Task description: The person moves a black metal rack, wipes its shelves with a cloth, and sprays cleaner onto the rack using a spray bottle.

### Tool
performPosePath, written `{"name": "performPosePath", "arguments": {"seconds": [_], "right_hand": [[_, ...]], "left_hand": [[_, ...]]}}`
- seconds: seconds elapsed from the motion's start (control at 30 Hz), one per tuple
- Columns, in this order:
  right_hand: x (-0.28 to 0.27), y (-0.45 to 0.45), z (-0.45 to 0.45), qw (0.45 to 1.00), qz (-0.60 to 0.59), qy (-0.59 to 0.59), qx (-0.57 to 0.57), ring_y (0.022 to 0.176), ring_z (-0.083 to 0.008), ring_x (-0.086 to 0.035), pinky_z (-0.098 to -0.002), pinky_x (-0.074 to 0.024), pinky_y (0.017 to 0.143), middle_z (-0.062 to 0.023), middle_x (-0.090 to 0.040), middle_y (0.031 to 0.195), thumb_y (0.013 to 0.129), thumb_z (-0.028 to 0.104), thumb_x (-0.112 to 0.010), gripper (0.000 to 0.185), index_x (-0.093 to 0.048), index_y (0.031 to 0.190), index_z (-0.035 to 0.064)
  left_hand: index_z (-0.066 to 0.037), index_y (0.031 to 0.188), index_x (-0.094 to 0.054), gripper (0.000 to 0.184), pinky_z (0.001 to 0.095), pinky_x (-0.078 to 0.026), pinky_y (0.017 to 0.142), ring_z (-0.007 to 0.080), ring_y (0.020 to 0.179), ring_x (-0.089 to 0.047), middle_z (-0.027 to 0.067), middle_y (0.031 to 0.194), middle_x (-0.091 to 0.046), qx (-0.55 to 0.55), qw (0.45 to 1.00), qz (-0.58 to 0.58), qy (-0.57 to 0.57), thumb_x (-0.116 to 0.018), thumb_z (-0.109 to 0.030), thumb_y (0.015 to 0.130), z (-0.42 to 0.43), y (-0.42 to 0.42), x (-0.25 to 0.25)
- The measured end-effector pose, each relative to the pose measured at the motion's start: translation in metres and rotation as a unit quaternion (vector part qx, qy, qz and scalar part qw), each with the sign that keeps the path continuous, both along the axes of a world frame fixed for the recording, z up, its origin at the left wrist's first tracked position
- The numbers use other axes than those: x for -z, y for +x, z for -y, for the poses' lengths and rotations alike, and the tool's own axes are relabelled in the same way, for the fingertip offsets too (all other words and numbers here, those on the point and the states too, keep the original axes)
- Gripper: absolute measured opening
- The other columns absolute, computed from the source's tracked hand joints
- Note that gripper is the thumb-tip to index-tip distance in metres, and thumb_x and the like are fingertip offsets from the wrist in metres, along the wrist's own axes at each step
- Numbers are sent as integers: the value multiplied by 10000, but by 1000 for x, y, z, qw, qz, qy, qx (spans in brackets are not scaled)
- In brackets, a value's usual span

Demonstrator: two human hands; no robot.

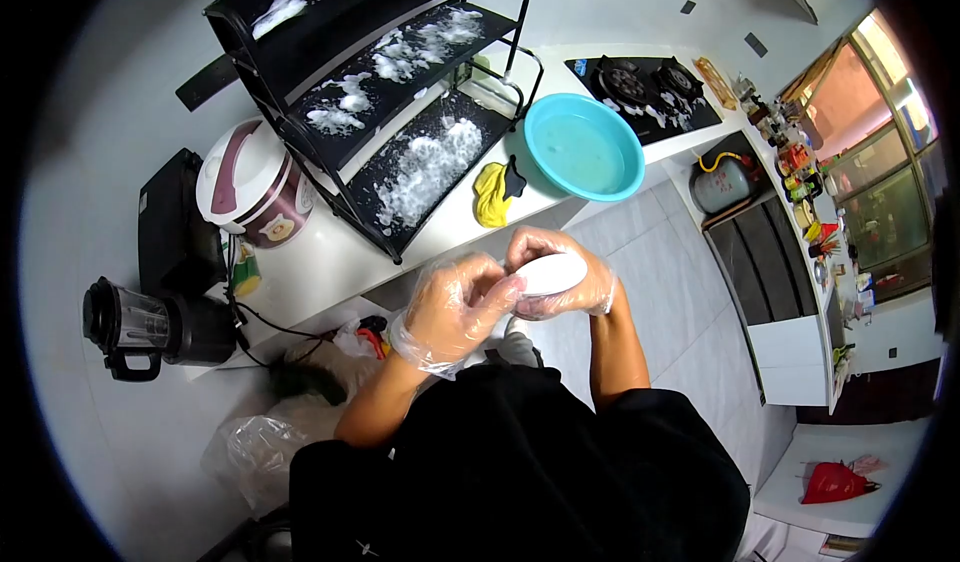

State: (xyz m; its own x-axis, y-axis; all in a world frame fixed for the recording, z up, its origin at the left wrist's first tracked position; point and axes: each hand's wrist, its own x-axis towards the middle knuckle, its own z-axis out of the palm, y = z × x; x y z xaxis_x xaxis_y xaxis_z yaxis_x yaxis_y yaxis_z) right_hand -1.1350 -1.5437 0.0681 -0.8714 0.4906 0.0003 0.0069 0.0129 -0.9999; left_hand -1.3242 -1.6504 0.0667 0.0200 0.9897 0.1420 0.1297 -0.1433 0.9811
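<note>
In front of my body, my right hand (597, 280), in a clear plastic glove, is closed around a smooth white oval object (553, 274) whose exact kind I cannot make out. My left hand (447, 312), gloved the same way, pinches the left end of that oval with thumb and fingers; its underside is hidden. Beyond the hands, a black tiered rack (330, 182) stands on the white counter (318, 262), with white foam (432, 167) spread over its shelves. A yellow cloth (491, 198) with a dark part lies at the counter edge, beside a turquoise basin (540, 167) of cloudy water.
A rice cooker (275, 202) and a black blender (135, 327) stand to the left. Beyond the basin is a gas stove (640, 92) with foam on it. A gas cylinder (722, 184) sits under the counter. Plastic bags (265, 452) lie low at left.
</note>
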Motion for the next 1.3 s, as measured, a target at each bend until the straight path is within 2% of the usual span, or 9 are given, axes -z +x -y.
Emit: {"name": "performPosePath", "arguments": {"seconds": [0.03, 0.13, 0.23, 0.33, 0.43, 0.6, 0.77, 0.93, 1.3], "right_hand": [[0, 2, 1, 1000, -3, -5, 7, 763, -41, -510, -231, -431, 630, 28, -579, 858, 688, 93, -805, 383, -533, 956, 65], [-1, 7, 2, 1000, 17, -15, 21, 778, -48, -516, -236, -438, 645, 23, -576, 850, 694, 89, -804, 387, -524, 960, 69], [-2, 8, -1, 999, 38, 3, 12, 799, -55, -520, -246, -444, 683, 20, -573, 847, 693, 72, -796, 379, -526, 960, 69], [-5, 6, 0, 999, 35, 13, 14, 799, -54, -521, -244, -447, 679, 17, -578, 859, 686, 54, -790, 382, -528, 964, 67], [-4, 4, -2, 999, 26, 44, 0, 808, -57, -526, -246, -450, 691, 14, -582, 873, 681, 38, -787, 388, -532, 971, 66], [-4, 4, -6, 998, 60, -29, -2, 832, -60, -527, -246, -448, 715, 19, -579, 883, 677, 37, -788, 395, -539, 982, 75], [11, 1, -15, 999, -1, -27, -27, 827, -59, -508, -236, -429, 721, 24, -565, 881, 667, 88, -817, 422, -539, 985, 77], [16, 1, -20, 997, -37, -35, -61, 812, -58, -499, -232, -422, 714, 28, -560, 879, 671, 144, -848, 439, -540, 973, 65], [17, 5, -24, 993, -73, -62, -64, 814, -68, -556, -243, -456, 695, 3, -610, 889, 625, 84, -892, 463, -585, 970, 46]], "left_hand": [[8, 920, -644, 200, 271, -453, 574, 87, 640, -544, 81, 755, -644, 30, 999, 17, -34, -746, -156, 867, 0, -1, 3], [11, 946, -658, 164, 211, -394, 584, 23, 658, -468, -15, 770, -606, 47, 996, 65, -29, -707, -142, 912, 2, 6, 12], [3, 963, -666, 148, 204, -389, 600, 16, 688, -473, -21, 782, -597, 34, 995, 94, 29, -694, -137, 925, 1, 12, 16], [11, 961, -669, 153, 214, -416, 628, 25, 728, -499, -13, 793, -605, 59, 985, 157, -36, -687, -138, 931, 3, 5, 6], [30, 960, -661, 175, 240, -434, 641, 43, 751, -509, -2, 798, -609, 42, 991, 111, -58, -678, -143, 937, 1, 5, 10], [20, 966, -651, 171, 313, -455, 634, 161, 705, -570, 69, 820, -638, -1, 996, -58, 73, -679, -143, 923, 0, 3, 5], [-13, 992, -651, 198, 399, -507, 682, 325, 776, -625, 119, 881, -643, -93, 928, -286, 220, -723, -127, 847, 3, 9, 0], [24, 1006, -661, 246, 393, -516, 687, 304, 783, -620, 130, 899, -637, -115, 896, -299, 308, -753, -95, 811, 5, 14, -2], [44, 1010, -664, 245, 385, -520, 661, 293, 751, -616, 140, 895, -634, -122, 870, -309, 364, -750, -66, 810, 5, 22, -14]]}}
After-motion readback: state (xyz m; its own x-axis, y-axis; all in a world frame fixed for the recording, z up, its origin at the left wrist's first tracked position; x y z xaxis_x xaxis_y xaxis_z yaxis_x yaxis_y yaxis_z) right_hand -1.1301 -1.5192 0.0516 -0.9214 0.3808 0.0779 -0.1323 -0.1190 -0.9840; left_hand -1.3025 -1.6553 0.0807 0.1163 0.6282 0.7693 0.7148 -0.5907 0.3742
